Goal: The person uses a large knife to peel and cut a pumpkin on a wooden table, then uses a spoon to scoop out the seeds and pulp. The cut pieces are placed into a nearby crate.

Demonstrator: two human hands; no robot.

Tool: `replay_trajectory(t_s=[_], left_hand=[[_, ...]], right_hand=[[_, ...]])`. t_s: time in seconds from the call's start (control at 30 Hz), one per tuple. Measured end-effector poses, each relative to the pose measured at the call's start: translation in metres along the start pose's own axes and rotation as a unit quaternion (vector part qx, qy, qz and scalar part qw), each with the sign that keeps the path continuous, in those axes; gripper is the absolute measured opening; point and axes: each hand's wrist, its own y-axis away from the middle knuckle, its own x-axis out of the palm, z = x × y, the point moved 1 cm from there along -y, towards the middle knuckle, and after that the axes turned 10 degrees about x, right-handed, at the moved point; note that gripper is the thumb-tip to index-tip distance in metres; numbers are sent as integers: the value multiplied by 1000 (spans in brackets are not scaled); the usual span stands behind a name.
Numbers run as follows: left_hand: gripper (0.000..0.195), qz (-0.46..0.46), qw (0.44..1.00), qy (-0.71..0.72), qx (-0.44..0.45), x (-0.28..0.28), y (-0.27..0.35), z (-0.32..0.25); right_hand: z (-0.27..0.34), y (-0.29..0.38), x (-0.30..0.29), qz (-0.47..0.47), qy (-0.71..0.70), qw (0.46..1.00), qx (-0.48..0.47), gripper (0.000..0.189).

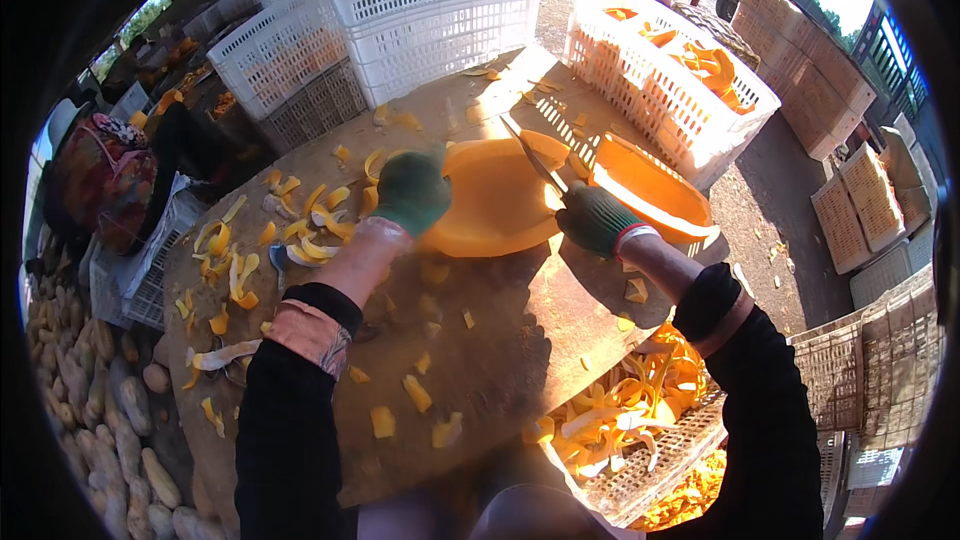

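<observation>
A hollowed orange squash half (487, 202) lies on the wooden table (480, 405) between my hands. My left hand (412, 193), in a green knit glove, is closed at the left end of this piece. In a matching glove, my right hand (596, 219) grips a knife at the piece's right end. The knife's blade (532, 154) points up and left across the flesh. Just right of it rests another hollowed squash piece (652, 195). Yellow peel strips (240, 277) are scattered on the left, near a spoon-like metal tool (279, 259).
White plastic crates (442, 30) stand along the far edge; one crate (667, 82) at right holds orange pieces. Below the near right edge is a crate of peelings (622, 420). Whole squashes (105, 405) lie on the ground at left, where another person (112, 172) sits.
</observation>
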Motion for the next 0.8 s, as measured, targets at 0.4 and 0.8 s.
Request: replay_trajectory(t_s=[0.4,0.8], left_hand=[[30,-24,945,153,-289,33,77,33],[28,-97,886,321,-321,23,76,46]], right_hand=[[19,75,-52,-159,-472,867,-10,18],[22,41,26,56,-69,996,-31,14]])
